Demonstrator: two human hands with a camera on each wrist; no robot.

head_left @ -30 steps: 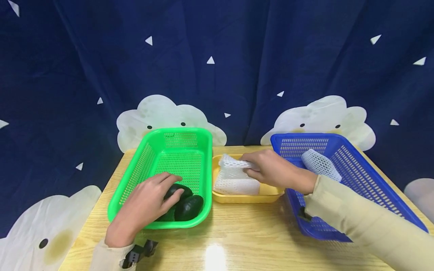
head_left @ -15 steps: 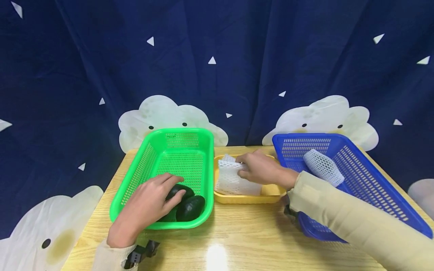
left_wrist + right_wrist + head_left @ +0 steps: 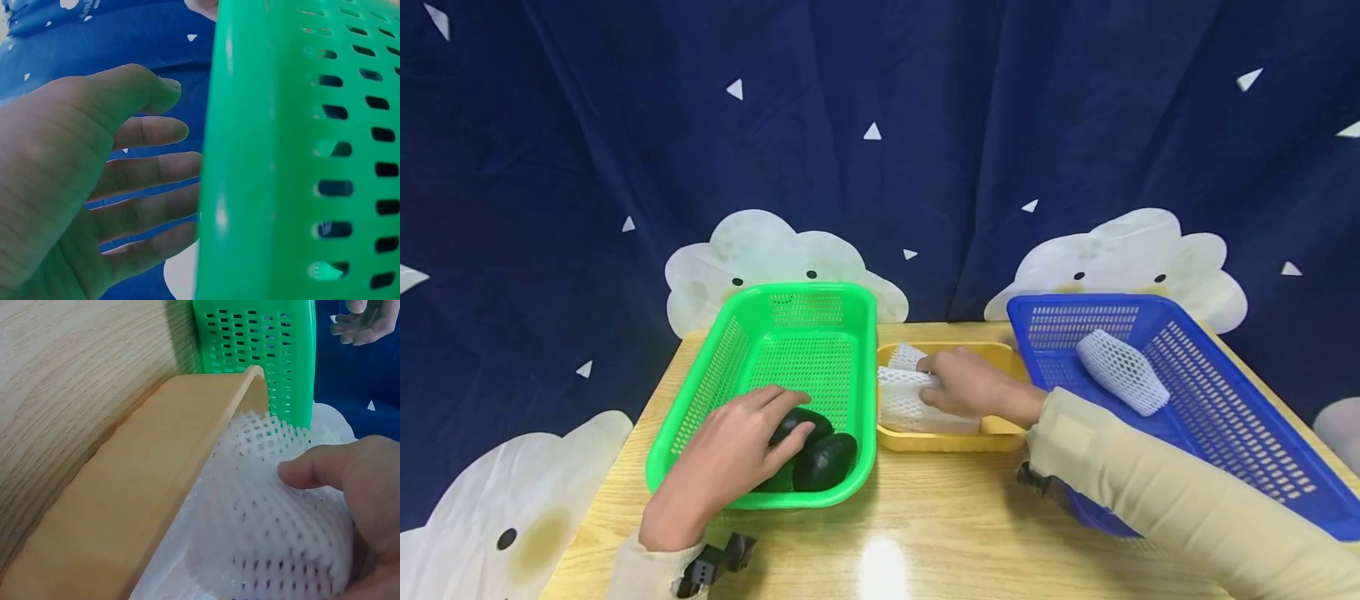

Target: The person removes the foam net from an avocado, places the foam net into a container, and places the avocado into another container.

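My right hand (image 3: 966, 385) reaches into the yellow tub (image 3: 951, 444) and pinches a white foam net sleeve (image 3: 904, 404) between thumb and fingers. In the right wrist view the thumb presses on the mesh, and the other fingers are mostly hidden. More white foam netting lies in the tub under the held piece. My left hand (image 3: 730, 446) hovers over the near end of the green basket (image 3: 867, 375), fingers loosely spread. Beside it lie dark avocados (image 3: 825, 462), one partly hidden by that hand. In the left wrist view, the fingers overlap the basket's rim and hold nothing.
A blue basket (image 3: 1213, 350) stands on the right, with a netted bundle (image 3: 1122, 372) inside. The yellow tub sits between the two baskets on a wooden table (image 3: 940, 517). A dark blue curtain (image 3: 925, 125) hangs behind.
My right hand has moved slightly left and lower in the yellow tub, bringing the foam net sleeve down. The left hand has stayed over the green basket.
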